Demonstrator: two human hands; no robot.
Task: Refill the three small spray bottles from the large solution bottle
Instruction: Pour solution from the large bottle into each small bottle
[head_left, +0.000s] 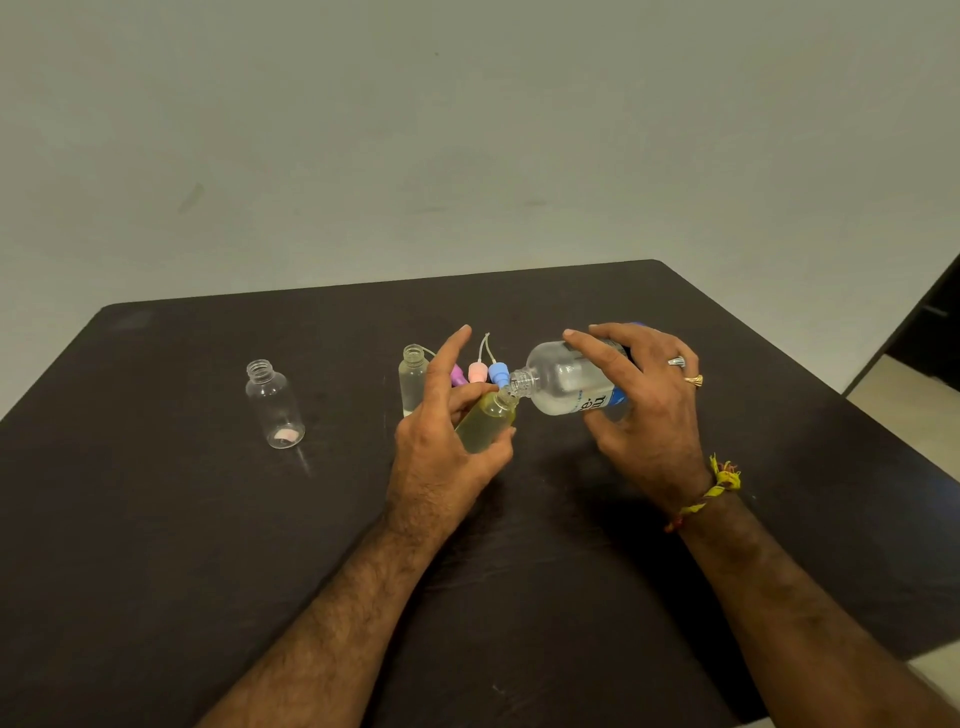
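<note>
My left hand (441, 447) grips a small clear spray bottle (485, 421) with no cap, tilted to the right and holding yellowish liquid. My right hand (644, 400) holds the large clear solution bottle (566, 379) on its side, its open neck touching the small bottle's mouth. A second small bottle (413, 379) stands uncapped behind my left hand, with clear liquid in it. A third small bottle (275, 405) stands uncapped at the left, apart from the others. Purple (457, 375), pink (478, 372) and blue (497, 374) spray caps lie behind the held bottle.
Everything rests on a dark brown table (208, 519) set against a pale wall. The table's right edge drops to a light floor (914, 415). Thin dip tubes stick up from the spray caps.
</note>
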